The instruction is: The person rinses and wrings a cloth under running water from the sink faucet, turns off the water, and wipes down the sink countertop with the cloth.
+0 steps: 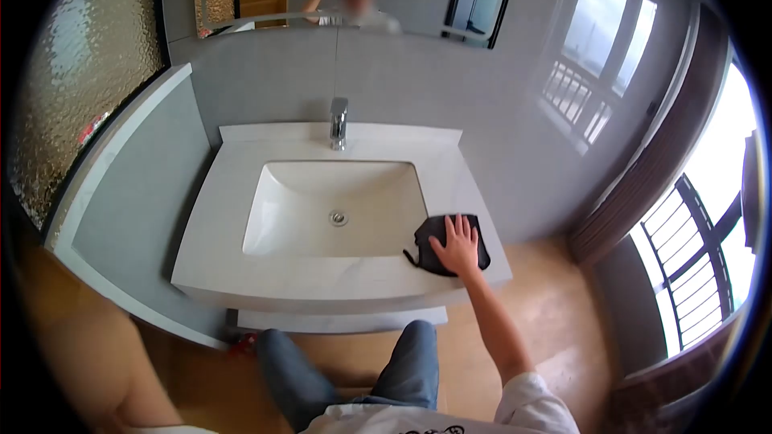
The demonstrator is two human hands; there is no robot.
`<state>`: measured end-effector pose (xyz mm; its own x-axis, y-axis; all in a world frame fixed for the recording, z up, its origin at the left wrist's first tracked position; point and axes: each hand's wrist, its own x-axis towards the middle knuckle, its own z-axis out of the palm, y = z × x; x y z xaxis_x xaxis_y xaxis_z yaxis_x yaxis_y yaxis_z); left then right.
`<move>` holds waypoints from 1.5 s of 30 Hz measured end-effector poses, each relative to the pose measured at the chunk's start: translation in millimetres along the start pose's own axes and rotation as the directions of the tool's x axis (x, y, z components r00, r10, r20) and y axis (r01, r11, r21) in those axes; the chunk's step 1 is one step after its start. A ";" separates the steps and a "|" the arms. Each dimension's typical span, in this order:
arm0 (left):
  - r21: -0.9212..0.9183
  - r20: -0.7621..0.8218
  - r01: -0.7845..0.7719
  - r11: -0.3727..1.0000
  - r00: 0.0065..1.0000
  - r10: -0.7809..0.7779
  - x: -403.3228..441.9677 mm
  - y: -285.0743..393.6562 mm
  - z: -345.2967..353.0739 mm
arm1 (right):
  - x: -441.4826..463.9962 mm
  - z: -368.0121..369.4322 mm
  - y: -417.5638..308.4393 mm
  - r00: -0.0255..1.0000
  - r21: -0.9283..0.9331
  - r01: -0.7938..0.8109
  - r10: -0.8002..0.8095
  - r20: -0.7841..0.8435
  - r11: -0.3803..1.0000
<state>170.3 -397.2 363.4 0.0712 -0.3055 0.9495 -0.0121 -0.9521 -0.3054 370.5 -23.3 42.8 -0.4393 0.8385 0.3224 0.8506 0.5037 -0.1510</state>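
My right hand [458, 247] lies flat with spread fingers on top of a black pouch [479, 227]. This soft, flat pouch has a short cord at its left side and rests on the white countertop [354, 277], right of the sink basin [334, 193], overlapping its right front corner. At the lower left only my bent left arm [88, 345] shows. My left hand is out of direct view; the mirror shows that arm raised to the headgear, its fingers too small to make out.
A chrome faucet [338, 122] stands behind the basin, above its drain [338, 218]. The wall mirror [418, 0] hangs at the back. To the left are a low partition [137, 169] and textured glass [80, 72]; to the right, a brown curtain [643, 185] and a railed window [691, 257].
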 end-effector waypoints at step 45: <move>0.883 -0.153 0.456 -0.115 0.048 -0.987 -375.8 -121.2 71.1 | 92.0 32.0 25.1 0.981 -0.053 -0.193 0.192 -0.011 0.980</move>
<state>215.9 -166.3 38.4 -0.1377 0.9234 0.3584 0.9143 -0.0207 0.4046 342.3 73.1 38.8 -0.2644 0.9173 0.2977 0.9334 0.3210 -0.1603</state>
